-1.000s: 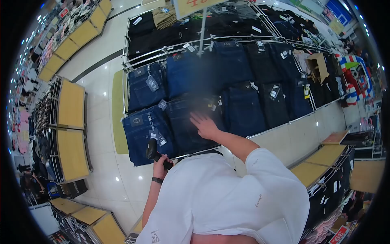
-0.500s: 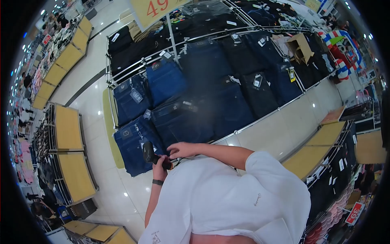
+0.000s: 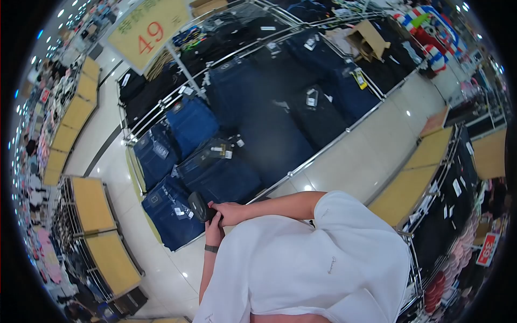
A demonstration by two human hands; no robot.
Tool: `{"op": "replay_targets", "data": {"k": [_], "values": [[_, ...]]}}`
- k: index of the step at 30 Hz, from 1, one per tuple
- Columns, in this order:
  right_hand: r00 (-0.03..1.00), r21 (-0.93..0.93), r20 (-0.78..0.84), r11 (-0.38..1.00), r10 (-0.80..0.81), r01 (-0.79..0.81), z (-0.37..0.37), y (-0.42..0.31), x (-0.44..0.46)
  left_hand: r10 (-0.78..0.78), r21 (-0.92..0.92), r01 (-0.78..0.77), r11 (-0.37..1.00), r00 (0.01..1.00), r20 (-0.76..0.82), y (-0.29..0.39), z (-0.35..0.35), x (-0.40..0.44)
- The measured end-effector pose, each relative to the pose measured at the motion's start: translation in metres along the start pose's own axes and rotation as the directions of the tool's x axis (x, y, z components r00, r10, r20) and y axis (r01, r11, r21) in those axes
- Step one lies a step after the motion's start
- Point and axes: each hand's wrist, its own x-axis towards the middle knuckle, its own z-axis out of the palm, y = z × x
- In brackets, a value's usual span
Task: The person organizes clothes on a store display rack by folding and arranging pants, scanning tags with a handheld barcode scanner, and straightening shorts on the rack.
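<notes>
the left hand is closed around the black handheld device; the right hand is against it, its grip not discernible; the device is positioned over the near edge of the folded jeans

Yellow price sign, open cardboard box

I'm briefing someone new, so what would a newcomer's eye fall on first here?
Probably the yellow sign with its red 49, at the upper left. Next might come the folded jeans in rows across the middle, then the white shirt filling the bottom center. Just left of center, the hands are together at a black handheld device.
</notes>
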Motion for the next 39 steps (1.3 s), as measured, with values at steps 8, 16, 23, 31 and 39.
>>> {"op": "replay_targets", "data": {"k": [8, 16, 23, 31, 39], "values": [[0.976, -0.021, -0.197, 0.995, 0.089, -0.095, 0.001, 0.012, -0.034, -0.11, 0.051, 0.102, 0.993, 0.977, 0.183, -0.019, -0.009, -0.006], [0.928, 0.09, -0.296, 0.974, 0.226, -0.208, 0.055, 0.012, -0.087, -0.225, 0.136, 0.189, 0.973, 0.91, 0.349, -0.038, -0.016, -0.053], [0.843, 0.183, -0.307, 0.897, 0.441, -0.402, 0.088, -0.003, -0.145, -0.396, 0.235, 0.322, 0.917, 0.811, 0.43, -0.07, -0.022, -0.087], [0.758, 0.243, -0.513, 0.916, 0.401, -0.32, 0.101, 0.038, -0.178, -0.496, 0.367, 0.354, 0.86, 0.746, 0.444, -0.07, 0.012, -0.089], [0.736, 0.223, -0.577, 0.935, 0.354, -0.275, 0.053, 0.065, -0.234, -0.569, 0.46, 0.36, 0.812, 0.664, 0.485, -0.094, 0.085, -0.061]]}}
